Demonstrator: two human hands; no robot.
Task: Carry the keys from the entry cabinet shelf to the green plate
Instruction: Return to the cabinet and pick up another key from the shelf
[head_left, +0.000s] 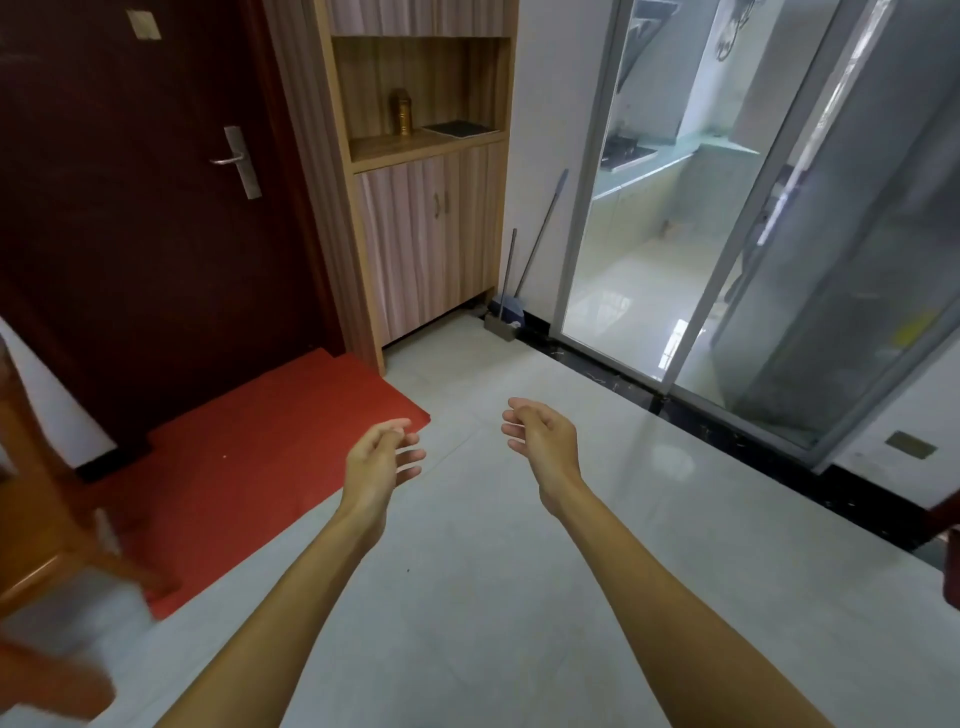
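Observation:
The wooden entry cabinet (415, 208) stands ahead beside the door, with an open shelf (415, 143) at its middle. On that shelf I see a golden-brown jar (400, 112) and a flat dark pad (457, 129). Keys are too small to make out from here, and no green plate is in view. My left hand (382, 457) and my right hand (540, 439) are both held out in front of me over the floor, well short of the cabinet, fingers loosely spread and holding nothing.
A dark red door (156, 208) with a metal handle (234, 158) is on the left, a red mat (249, 467) before it. A broom and dustpan (506, 312) lean by the cabinet. Glass sliding doors (727, 234) open onto a kitchen. Wooden furniture (47, 545) is at left.

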